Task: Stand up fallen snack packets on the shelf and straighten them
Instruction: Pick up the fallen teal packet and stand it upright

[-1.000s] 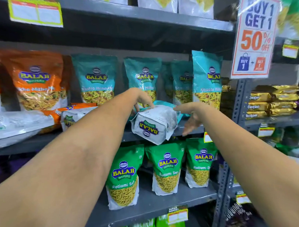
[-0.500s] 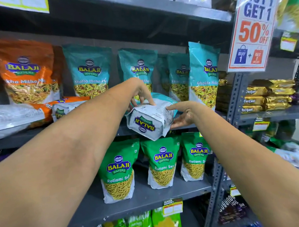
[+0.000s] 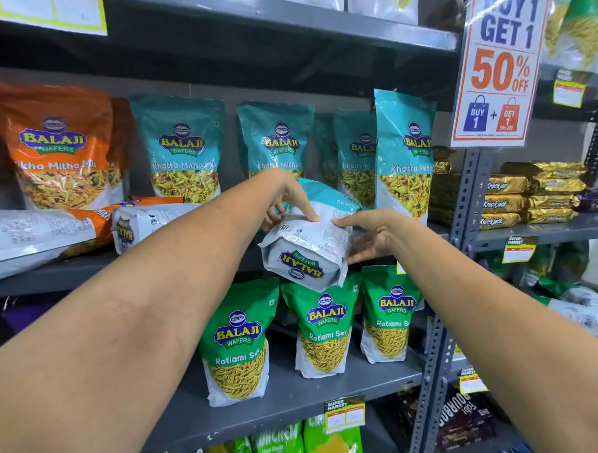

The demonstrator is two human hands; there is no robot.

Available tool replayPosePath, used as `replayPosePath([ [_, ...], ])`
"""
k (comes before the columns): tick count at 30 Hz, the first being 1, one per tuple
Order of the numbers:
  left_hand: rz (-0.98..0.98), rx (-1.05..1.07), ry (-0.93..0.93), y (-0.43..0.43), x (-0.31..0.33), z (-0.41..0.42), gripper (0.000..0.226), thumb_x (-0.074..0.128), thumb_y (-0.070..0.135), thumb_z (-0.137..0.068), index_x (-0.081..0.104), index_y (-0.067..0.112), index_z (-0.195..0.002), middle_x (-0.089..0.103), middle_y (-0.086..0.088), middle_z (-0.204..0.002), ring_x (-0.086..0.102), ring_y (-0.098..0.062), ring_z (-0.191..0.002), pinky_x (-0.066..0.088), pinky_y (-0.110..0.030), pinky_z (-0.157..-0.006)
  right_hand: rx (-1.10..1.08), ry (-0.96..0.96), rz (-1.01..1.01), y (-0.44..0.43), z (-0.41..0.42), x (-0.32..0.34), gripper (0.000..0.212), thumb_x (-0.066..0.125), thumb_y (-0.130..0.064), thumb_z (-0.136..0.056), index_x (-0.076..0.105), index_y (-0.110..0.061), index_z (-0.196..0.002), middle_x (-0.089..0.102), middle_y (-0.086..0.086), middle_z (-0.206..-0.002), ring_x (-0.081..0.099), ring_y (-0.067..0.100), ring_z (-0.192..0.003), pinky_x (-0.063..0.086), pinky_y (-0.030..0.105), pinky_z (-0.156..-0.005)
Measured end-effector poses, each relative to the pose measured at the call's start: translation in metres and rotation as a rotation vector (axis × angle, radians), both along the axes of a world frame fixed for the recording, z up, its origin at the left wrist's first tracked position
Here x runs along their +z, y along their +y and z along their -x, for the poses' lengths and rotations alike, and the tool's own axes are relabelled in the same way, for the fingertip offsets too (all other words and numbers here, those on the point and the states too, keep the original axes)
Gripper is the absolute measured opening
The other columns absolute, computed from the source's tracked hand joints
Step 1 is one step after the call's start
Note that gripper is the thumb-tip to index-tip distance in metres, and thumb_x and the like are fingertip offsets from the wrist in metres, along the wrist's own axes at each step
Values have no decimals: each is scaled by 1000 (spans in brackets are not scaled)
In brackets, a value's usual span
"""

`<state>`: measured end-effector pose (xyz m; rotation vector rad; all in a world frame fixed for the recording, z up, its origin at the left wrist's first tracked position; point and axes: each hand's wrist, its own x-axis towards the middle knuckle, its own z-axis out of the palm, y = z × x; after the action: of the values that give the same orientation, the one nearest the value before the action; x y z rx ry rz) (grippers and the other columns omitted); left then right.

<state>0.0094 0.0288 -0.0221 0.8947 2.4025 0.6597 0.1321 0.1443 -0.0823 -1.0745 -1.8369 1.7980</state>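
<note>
A teal and white Balaji snack packet [image 3: 308,246] lies fallen at the front of the middle shelf [image 3: 53,276], its base hanging over the edge with the logo upside down. My left hand [image 3: 286,201] grips its upper left side, fingers on top. On the packet's right side my right hand [image 3: 373,235] holds it, thumb on top and fingers underneath. Behind it, several teal Khatta Mitha packets [image 3: 184,152] stand upright. Further left, a white-backed packet [image 3: 146,222] and an orange packet [image 3: 30,234] lie flat on the same shelf.
An upright orange packet [image 3: 58,151] stands at the far left. Green Ratlami Sev packets [image 3: 324,328] stand on the shelf below. A "Buy 1 Get 1" sign [image 3: 499,63] hangs on the upright post [image 3: 461,212]. Gold packets [image 3: 529,195] fill the neighbouring rack on the right.
Both hands have closed in on the fallen teal packet. My right hand moved from beside it to gripping its right side, and the packet has lifted and tilted slightly.
</note>
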Motion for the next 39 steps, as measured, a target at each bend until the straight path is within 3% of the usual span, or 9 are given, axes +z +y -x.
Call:
replayPosePath([
  [3,-67,-6,-80,-1,-4,3,85,82,29,-70,37,4,-137,49,-13,-130,56,-27,-115,46,-45,-103,12,27,-45,-1,-2,-1,54,70,-11,-82,45,-7,-130,56,16,-107,59,34,-97,52,59,-84],
  [6,-125,0,-142,-5,-5,3,86,82,24,-71,33,3,-138,44,-15,-132,53,-30,-119,46,-47,-102,-19,130,-72,-2,-3,0,62,72,-3,-78,40,-17,-129,59,18,-115,63,37,-88,54,60,-63],
  [12,-245,-10,-194,-7,5,-1,73,82,20,-70,41,1,-127,52,-15,-105,58,-29,-83,53,-42,-91,-38,295,-235,3,-9,15,67,73,3,-75,44,-20,-132,60,14,-124,68,32,-73,56,48,-51],
  [16,-480,-7,61,-3,16,-8,87,87,29,-63,39,-1,-130,51,-8,-121,56,-26,-94,51,-34,-66,-81,389,-411,12,-10,30,68,75,1,-74,45,-26,-128,64,17,-112,66,26,-73,54,33,-43],
  [20,-686,60,295,7,5,-3,94,87,36,-60,39,5,-134,47,-10,-139,46,-27,-126,41,-32,-94,-64,442,-553,24,1,32,73,76,-3,-75,37,-26,-132,61,10,-98,64,21,-72,53,30,-43],
  [26,-784,160,365,27,-43,3,96,87,40,-59,35,11,-134,47,-10,-140,46,-28,-127,42,-34,-93,-2,499,-568,53,18,2,72,74,0,-76,33,-14,-135,57,17,-123,62,33,-106,58,42,-75],
  [31,-777,141,390,29,-44,5,102,87,40,-59,30,11,-138,40,-11,-146,41,-30,-132,40,-37,-100,25,500,-533,69,23,-2,78,78,-6,-72,34,-8,-136,57,13,-122,59,27,-108,53,44,-90],
  [35,-741,289,678,32,-52,8,70,85,44,-59,45,12,-105,49,-3,-105,52,-22,-90,44,-36,-69,31,608,-247,67,32,-3,41,68,-21,-73,58,-12,-113,64,4,-91,57,18,-79,44,32,-65],
  [39,-855,70,433,41,-56,5,17,63,1,-78,60,12,-91,61,-3,-86,57,-18,-81,50,-29,-79,-26,664,-124,66,31,1,24,42,-24,-89,62,-16,-80,51,-5,-58,38,10,-51,32,20,-44],
])
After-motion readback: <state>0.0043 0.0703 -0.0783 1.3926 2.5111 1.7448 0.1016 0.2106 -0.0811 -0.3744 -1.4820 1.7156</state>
